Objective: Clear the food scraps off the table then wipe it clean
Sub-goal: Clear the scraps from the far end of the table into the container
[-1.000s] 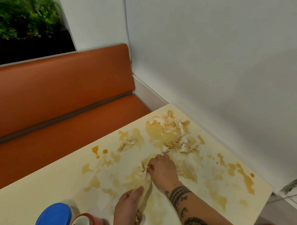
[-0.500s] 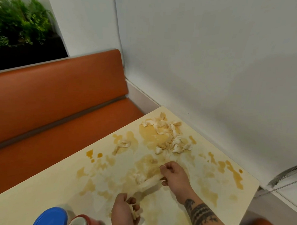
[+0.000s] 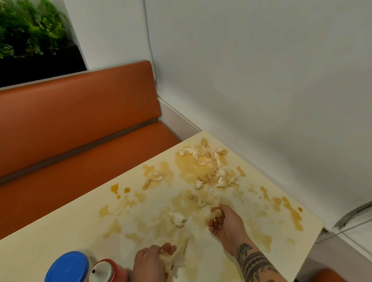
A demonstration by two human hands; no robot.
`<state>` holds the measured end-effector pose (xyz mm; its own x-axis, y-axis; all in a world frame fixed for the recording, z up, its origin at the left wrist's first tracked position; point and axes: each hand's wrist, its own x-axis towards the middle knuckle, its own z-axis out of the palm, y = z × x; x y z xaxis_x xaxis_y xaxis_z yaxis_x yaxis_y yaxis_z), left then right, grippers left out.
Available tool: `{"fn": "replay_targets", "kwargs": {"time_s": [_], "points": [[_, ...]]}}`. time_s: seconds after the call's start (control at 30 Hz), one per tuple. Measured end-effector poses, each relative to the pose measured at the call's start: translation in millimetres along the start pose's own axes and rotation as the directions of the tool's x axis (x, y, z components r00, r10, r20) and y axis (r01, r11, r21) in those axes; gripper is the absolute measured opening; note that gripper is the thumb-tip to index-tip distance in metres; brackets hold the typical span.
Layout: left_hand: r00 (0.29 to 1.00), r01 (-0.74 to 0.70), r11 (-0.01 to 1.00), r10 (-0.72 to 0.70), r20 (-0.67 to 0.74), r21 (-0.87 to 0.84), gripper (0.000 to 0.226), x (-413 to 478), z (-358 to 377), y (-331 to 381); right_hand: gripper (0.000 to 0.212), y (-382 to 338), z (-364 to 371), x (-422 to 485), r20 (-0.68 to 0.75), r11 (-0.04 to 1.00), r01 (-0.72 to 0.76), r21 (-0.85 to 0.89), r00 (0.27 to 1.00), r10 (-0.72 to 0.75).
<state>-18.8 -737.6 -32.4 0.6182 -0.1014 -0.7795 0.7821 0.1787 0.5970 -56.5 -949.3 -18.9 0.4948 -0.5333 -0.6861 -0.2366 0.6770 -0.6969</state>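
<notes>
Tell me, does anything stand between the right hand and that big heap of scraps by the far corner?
Nothing upright. Only a few small scraps and sauce smears lie flat between the right hand and the scrap heap.

No text, label or number can be read; the blue lid (image 3: 67, 268) and red container (image 3: 107, 272) show no legible print.

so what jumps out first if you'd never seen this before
The cream table is smeared with yellow-brown stains, and a heap of pale food scraps sits near its far corner by the white wall. Nearer the camera, the right hand grips a scrap and the left hand holds a clump, beside a blue-lidded container and a red container.
</notes>
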Motion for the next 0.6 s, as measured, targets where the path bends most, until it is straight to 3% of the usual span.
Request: {"fn": "replay_targets", "kwargs": {"time_s": [0.1, 0.2, 0.3, 0.37, 0.47, 0.53, 0.6], "points": [[0.983, -0.075, 0.997, 0.074, -0.165, -0.003, 0.015, -10, 18, 6, 0.042, 3, 15, -1, 0.007, 0.990, 0.012, -0.142, 1.000, -0.012], [0.978, -0.084, 0.996, 0.080, -0.193, -0.015, 0.030, -17, 24, 11, 0.049, 11, 30, 2, 0.066, 0.911, 0.121, -0.395, 0.992, -0.103], [0.986, -0.025, 0.998, 0.016, -0.164, -0.056, 0.041, -20, 24, 17, 0.032, 19, 45, 0, 0.160, 0.723, 0.246, -0.646, 0.969, -0.186], [0.990, 0.018, 0.998, -0.026, -0.139, -0.057, 0.035, -19, 24, 16, 0.025, 27, 51, 2, 0.260, 0.591, 0.337, -0.732, 0.941, -0.215], [0.993, -0.004, 0.999, -0.002, -0.122, -0.052, 0.015, -16, 19, 10, 0.048, 40, 53, 9, 0.426, 0.155, 0.452, -0.878, 0.888, -0.174], [0.994, -0.067, 0.997, 0.070, -0.081, 0.043, 0.038, -13, 15, 7, 0.044, 42, 56, 14, 0.456, 0.026, 0.468, -0.883, 0.871, -0.182], [0.992, -0.092, 0.987, 0.103, -0.079, 0.135, 0.058, -9, 15, 5, 0.036, 37, 62, 20, 0.478, -0.003, 0.486, -0.874, 0.858, -0.190]]}}
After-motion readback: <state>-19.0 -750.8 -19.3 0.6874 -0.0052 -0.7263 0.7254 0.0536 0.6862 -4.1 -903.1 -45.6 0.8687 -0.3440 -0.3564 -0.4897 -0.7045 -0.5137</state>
